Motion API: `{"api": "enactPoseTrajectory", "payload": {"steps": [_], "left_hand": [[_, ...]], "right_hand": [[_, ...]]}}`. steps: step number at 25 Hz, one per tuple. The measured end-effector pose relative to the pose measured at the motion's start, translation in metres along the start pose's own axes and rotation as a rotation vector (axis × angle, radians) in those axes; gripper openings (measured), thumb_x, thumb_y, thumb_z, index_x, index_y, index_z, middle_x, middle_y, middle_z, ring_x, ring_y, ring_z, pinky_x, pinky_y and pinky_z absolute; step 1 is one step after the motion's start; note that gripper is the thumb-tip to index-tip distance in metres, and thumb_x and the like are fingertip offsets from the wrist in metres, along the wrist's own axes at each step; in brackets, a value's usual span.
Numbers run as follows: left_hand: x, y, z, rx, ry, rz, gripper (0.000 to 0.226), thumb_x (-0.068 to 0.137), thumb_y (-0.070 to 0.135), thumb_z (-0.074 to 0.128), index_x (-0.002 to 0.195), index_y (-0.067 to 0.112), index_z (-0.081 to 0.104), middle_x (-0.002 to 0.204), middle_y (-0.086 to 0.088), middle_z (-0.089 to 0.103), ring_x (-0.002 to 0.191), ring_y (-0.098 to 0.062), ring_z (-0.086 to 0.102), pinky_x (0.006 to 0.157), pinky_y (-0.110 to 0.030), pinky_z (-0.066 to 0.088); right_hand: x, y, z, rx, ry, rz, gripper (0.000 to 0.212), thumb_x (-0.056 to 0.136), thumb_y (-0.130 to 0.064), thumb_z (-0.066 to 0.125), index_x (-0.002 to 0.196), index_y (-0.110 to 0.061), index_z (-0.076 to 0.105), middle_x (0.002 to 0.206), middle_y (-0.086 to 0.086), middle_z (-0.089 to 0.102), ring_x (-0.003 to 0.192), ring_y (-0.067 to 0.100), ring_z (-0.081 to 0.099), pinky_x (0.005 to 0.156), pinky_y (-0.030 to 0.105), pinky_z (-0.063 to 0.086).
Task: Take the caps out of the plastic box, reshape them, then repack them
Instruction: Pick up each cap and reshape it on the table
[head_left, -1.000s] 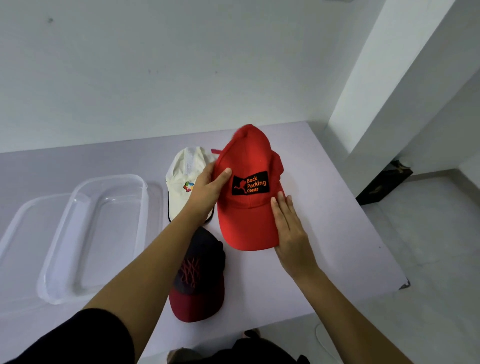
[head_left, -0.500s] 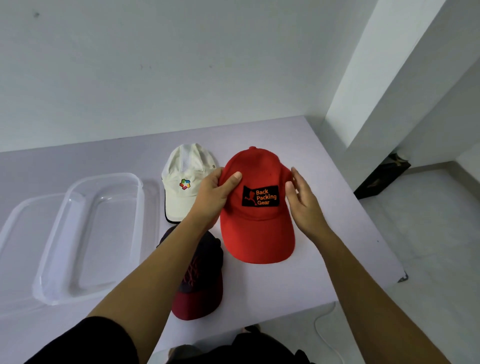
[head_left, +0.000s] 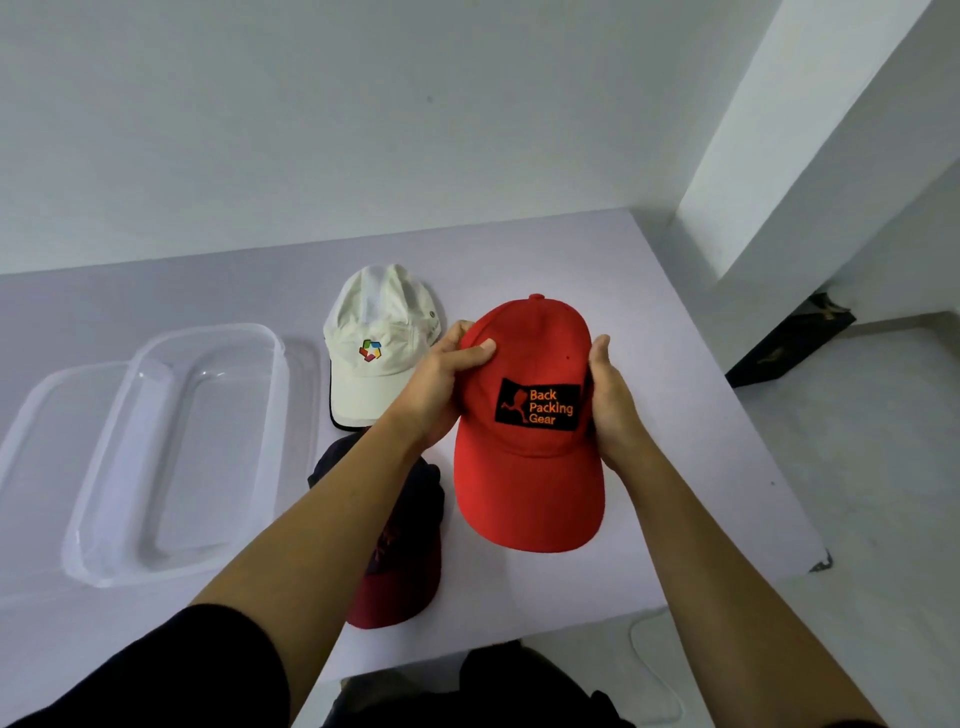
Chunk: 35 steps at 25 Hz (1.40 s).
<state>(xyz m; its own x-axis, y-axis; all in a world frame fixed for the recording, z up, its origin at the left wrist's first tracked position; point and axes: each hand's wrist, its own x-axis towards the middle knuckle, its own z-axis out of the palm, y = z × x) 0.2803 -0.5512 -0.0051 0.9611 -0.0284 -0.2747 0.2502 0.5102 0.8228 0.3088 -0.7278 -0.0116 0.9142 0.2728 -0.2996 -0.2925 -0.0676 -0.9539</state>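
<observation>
Red cap (head_left: 527, 467) gripped between both hands above a pale table (head_left: 675, 415), brim toward the wearer.

Left hand (head_left: 441, 384) clamped on the crown's left side, thumb on top; right hand (head_left: 610, 400) cupping the right side. White cap (head_left: 379, 343) lying just left of it, dark maroon cap (head_left: 400, 545) partly under the left forearm, clear plastic box (head_left: 171, 452) further left.
</observation>
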Motion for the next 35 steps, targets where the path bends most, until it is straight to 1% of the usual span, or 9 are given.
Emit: {"api": "enactPoseTrajectory", "payload": {"steps": [4,6,10,14,18,21,26,30,35], "left_hand": [[0.017,-0.01,-0.004,-0.027,-0.048,-0.064,0.032,0.079,0.008,0.053,0.109,0.013,0.062,0.095,-0.001,0.071,0.087,-0.014,0.067,0.079,-0.024,0.054],[0.029,-0.015,-0.005,0.044,0.012,-0.106,0.025,0.087,0.004,0.049,0.104,0.013,0.065,0.088,0.0,0.073,0.082,-0.012,0.069,0.072,-0.021,0.055],[0.054,-0.027,-0.016,0.39,0.141,-0.193,0.021,0.09,0.004,0.048,0.1,0.01,0.065,0.083,-0.004,0.068,0.071,-0.014,0.063,0.058,-0.019,0.049],[0.072,-0.044,-0.026,0.7,0.29,-0.223,0.015,0.09,0.012,0.05,0.078,0.016,0.058,0.074,-0.001,0.058,0.068,-0.016,0.051,0.061,-0.026,0.04],[0.076,-0.056,-0.029,1.055,0.31,-0.237,0.012,0.092,0.016,0.044,0.089,0.012,0.055,0.087,-0.006,0.056,0.071,-0.017,0.048,0.057,-0.026,0.036],[0.077,-0.057,-0.028,1.165,0.323,-0.221,0.024,0.093,0.016,0.041,0.106,0.007,0.059,0.101,-0.014,0.061,0.082,-0.023,0.053,0.067,-0.027,0.039],[0.068,-0.037,-0.031,1.203,0.361,-0.088,0.035,0.093,0.019,0.046,0.124,0.009,0.057,0.117,-0.009,0.064,0.102,-0.018,0.059,0.084,-0.022,0.04],[0.05,0.005,-0.046,1.197,0.472,0.036,0.033,0.092,0.02,0.047,0.122,0.015,0.061,0.117,0.0,0.065,0.099,-0.008,0.055,0.08,-0.012,0.033],[0.016,0.046,-0.097,1.19,0.561,0.044,0.032,0.091,0.019,0.047,0.119,0.02,0.063,0.115,0.004,0.067,0.093,-0.008,0.056,0.065,-0.006,0.036]], "right_hand": [[0.018,0.01,-0.012,-0.063,0.087,0.011,0.056,0.096,-0.053,0.013,0.085,-0.031,0.063,0.086,-0.009,0.066,0.084,0.002,0.062,0.075,0.02,0.05],[0.031,0.019,-0.02,-0.091,0.121,0.007,0.062,0.095,-0.053,0.014,0.084,-0.017,0.063,0.079,-0.005,0.064,0.077,0.004,0.061,0.071,0.018,0.051],[0.06,0.05,-0.037,-0.273,0.112,-0.01,0.056,0.09,-0.059,0.023,0.068,-0.012,0.044,0.063,0.001,0.044,0.063,0.014,0.045,0.066,0.031,0.043],[0.082,0.06,-0.048,-0.455,-0.022,0.037,0.05,0.096,-0.05,0.03,0.072,-0.014,0.056,0.066,-0.007,0.052,0.062,0.006,0.048,0.062,0.019,0.04],[0.101,0.069,-0.057,-0.69,-0.151,0.049,0.046,0.097,-0.045,0.035,0.066,-0.011,0.043,0.065,0.0,0.042,0.062,0.014,0.039,0.057,0.026,0.032],[0.105,0.079,-0.06,-0.686,-0.158,0.037,0.039,0.096,-0.04,0.041,0.076,-0.009,0.052,0.072,0.001,0.051,0.066,0.014,0.045,0.061,0.026,0.035],[0.108,0.071,-0.059,-0.639,-0.076,-0.091,0.018,0.094,-0.027,0.05,0.104,-0.016,0.059,0.109,0.002,0.059,0.099,0.014,0.056,0.084,0.023,0.04],[0.115,0.038,-0.018,-0.684,-0.005,-0.388,0.021,0.093,-0.017,0.051,0.112,-0.012,0.058,0.118,0.006,0.054,0.104,0.013,0.054,0.087,0.021,0.038],[0.111,0.013,0.072,-0.734,-0.218,-0.598,0.022,0.09,-0.008,0.051,0.109,-0.01,0.061,0.112,0.007,0.058,0.101,0.009,0.052,0.091,0.02,0.039]]}}
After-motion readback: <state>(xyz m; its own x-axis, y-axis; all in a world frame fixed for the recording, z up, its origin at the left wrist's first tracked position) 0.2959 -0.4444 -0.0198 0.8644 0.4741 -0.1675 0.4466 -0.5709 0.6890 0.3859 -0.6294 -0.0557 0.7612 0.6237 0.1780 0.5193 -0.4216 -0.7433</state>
